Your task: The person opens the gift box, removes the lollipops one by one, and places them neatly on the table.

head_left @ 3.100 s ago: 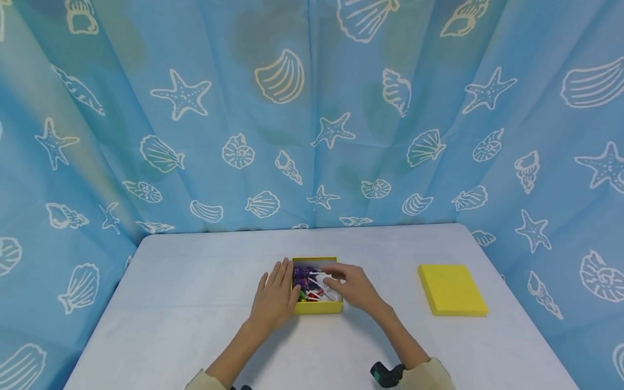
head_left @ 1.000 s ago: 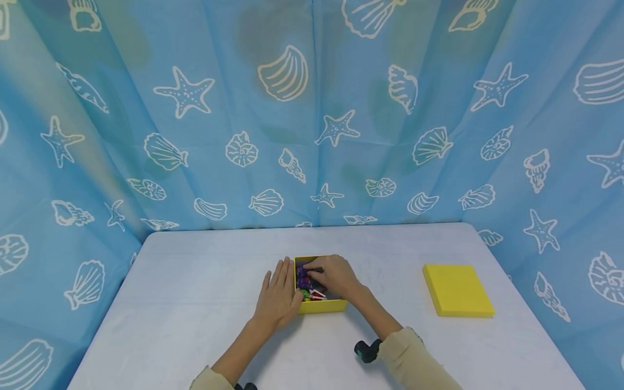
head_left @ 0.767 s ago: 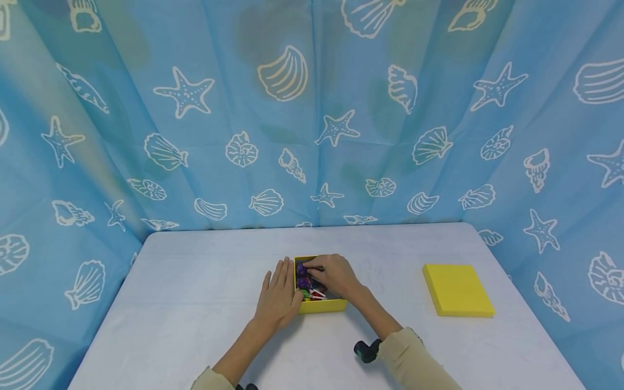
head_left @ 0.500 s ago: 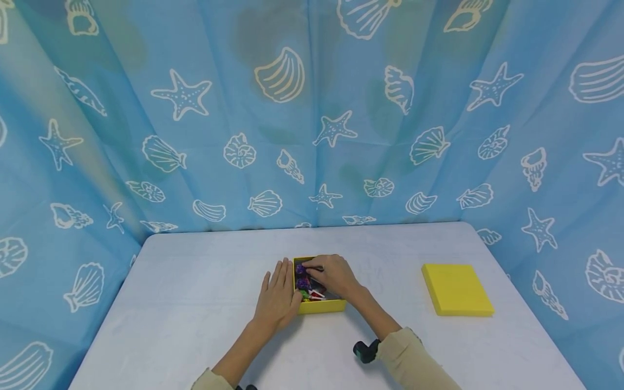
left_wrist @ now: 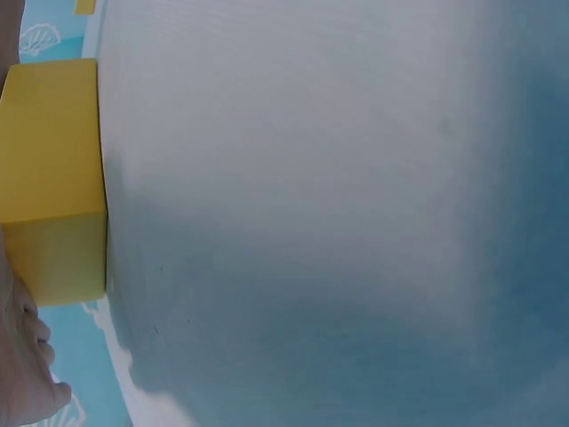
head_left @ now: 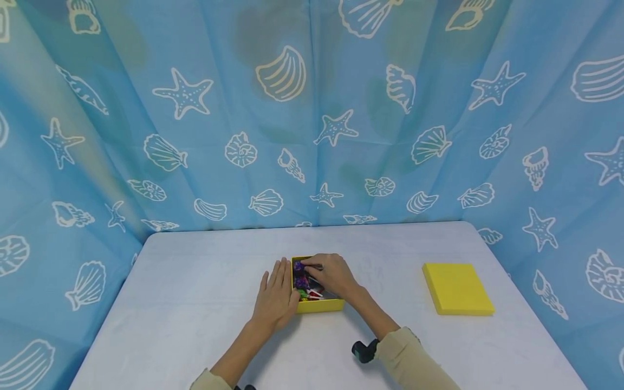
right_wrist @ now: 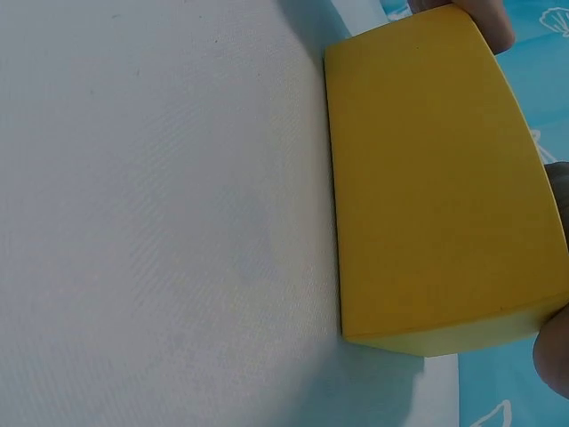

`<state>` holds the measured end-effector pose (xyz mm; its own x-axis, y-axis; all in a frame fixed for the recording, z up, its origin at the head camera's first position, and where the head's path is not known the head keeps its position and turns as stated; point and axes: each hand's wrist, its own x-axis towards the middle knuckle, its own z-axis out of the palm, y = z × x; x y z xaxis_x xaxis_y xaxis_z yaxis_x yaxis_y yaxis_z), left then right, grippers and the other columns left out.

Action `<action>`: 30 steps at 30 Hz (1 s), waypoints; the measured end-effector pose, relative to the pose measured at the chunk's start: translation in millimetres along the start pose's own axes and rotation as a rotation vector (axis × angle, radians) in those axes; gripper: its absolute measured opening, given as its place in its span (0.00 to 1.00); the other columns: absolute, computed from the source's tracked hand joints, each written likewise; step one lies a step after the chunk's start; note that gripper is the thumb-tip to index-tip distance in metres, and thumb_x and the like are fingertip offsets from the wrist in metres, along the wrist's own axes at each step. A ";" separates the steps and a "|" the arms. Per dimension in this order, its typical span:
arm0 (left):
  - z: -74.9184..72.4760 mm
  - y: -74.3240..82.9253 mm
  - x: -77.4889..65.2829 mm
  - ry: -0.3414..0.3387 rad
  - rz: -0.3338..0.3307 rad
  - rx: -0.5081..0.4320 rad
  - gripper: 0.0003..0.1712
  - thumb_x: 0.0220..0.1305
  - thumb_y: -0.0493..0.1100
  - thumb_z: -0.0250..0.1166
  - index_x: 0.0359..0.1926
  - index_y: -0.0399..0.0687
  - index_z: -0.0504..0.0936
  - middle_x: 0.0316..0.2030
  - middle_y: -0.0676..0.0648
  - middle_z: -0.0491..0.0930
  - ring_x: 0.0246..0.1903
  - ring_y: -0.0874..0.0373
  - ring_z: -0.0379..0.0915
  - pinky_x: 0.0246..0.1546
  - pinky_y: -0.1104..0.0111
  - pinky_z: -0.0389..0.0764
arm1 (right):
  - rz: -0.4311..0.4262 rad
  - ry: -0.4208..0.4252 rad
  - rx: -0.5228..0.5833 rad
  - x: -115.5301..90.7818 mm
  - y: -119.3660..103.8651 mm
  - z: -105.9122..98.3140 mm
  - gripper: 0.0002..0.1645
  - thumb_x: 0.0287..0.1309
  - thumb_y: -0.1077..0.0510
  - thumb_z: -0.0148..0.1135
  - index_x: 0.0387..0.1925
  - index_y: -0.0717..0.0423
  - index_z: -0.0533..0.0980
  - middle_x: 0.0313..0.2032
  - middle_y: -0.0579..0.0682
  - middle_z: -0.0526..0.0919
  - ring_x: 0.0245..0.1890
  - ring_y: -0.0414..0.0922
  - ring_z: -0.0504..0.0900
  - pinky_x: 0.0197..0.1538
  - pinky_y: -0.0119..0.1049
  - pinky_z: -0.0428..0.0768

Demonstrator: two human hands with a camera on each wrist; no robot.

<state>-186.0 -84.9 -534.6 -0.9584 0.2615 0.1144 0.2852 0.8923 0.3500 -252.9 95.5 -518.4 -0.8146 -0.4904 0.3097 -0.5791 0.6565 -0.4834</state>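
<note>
A yellow box (head_left: pixel 319 306) stands on the white table. Inside lie several purple-wrapped sweets (head_left: pixel 301 281), with red and green pieces and white lollipop sticks (head_left: pixel 316 294) near the front. My left hand (head_left: pixel 275 295) lies along the box's left side with straight fingers, thumb at the front left corner. My right hand (head_left: pixel 333 274) reaches in over the right side; its thumb and forefinger tips are at the purple sweets at the back left. Whether they pinch one is too small to see. The hand covers much of the box's right half. Both wrist views show the box's outer walls.
A square yellow lid (head_left: pixel 458 288) lies on the table to the right of the box. A blue curtain (head_left: pixel 214 135) with white shells and starfish hangs behind the table and at both sides. A dark wrist camera (head_left: pixel 364 352) sits at the right cuff.
Since the earliest frame my right hand has moved left and deeper into the box, from the white sticks to the purple sweets. Over the last second both hands stay almost still.
</note>
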 end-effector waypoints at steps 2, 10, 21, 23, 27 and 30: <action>-0.1 -0.5 -0.4 0.004 0.002 0.000 0.38 0.74 0.48 0.41 0.76 0.31 0.49 0.76 0.36 0.48 0.76 0.43 0.41 0.71 0.46 0.45 | 0.006 0.014 0.019 0.3 0.0 0.7 0.15 0.64 0.58 0.66 0.51 0.54 0.85 0.46 0.50 0.88 0.48 0.48 0.85 0.54 0.43 0.80; -2.8 -0.6 -2.3 0.020 0.003 -0.003 0.38 0.73 0.47 0.42 0.76 0.30 0.50 0.76 0.35 0.49 0.75 0.43 0.42 0.71 0.46 0.45 | -0.024 0.081 0.102 0.4 0.2 1.5 0.14 0.63 0.62 0.67 0.50 0.57 0.85 0.45 0.51 0.88 0.47 0.47 0.86 0.53 0.42 0.80; -0.1 -1.3 -3.8 0.025 -0.008 -0.012 0.38 0.73 0.47 0.42 0.76 0.30 0.50 0.76 0.35 0.49 0.75 0.42 0.42 0.71 0.46 0.44 | 0.048 0.182 0.318 -0.6 6.0 -0.3 0.12 0.62 0.63 0.67 0.47 0.57 0.86 0.44 0.50 0.88 0.46 0.44 0.86 0.50 0.36 0.81; -0.1 -0.7 -3.9 0.023 -0.012 -0.017 0.38 0.73 0.47 0.43 0.76 0.30 0.50 0.76 0.35 0.49 0.75 0.42 0.42 0.71 0.46 0.44 | 0.079 0.194 0.357 -1.3 7.1 -5.2 0.12 0.63 0.62 0.67 0.47 0.57 0.86 0.44 0.50 0.88 0.46 0.44 0.86 0.49 0.35 0.82; 0.5 -0.5 -4.4 0.024 -0.020 -0.010 0.38 0.73 0.48 0.43 0.76 0.30 0.50 0.76 0.36 0.49 0.75 0.43 0.42 0.72 0.46 0.43 | 0.124 0.234 0.417 -3.9 12.7 -14.7 0.12 0.62 0.63 0.67 0.47 0.57 0.86 0.43 0.50 0.88 0.45 0.44 0.86 0.46 0.34 0.82; 0.5 -0.2 -4.2 0.028 -0.022 -0.008 0.38 0.73 0.48 0.43 0.76 0.30 0.50 0.76 0.36 0.49 0.75 0.43 0.42 0.72 0.46 0.43 | 0.148 0.274 0.425 -8.6 19.3 -22.2 0.12 0.62 0.64 0.67 0.47 0.58 0.86 0.43 0.50 0.88 0.45 0.45 0.86 0.46 0.34 0.82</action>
<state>-182.1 -86.0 -535.6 -0.9638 0.2315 0.1325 0.2644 0.8945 0.3605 -257.8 125.1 -512.3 -0.8987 -0.2049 0.3877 -0.4383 0.3895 -0.8101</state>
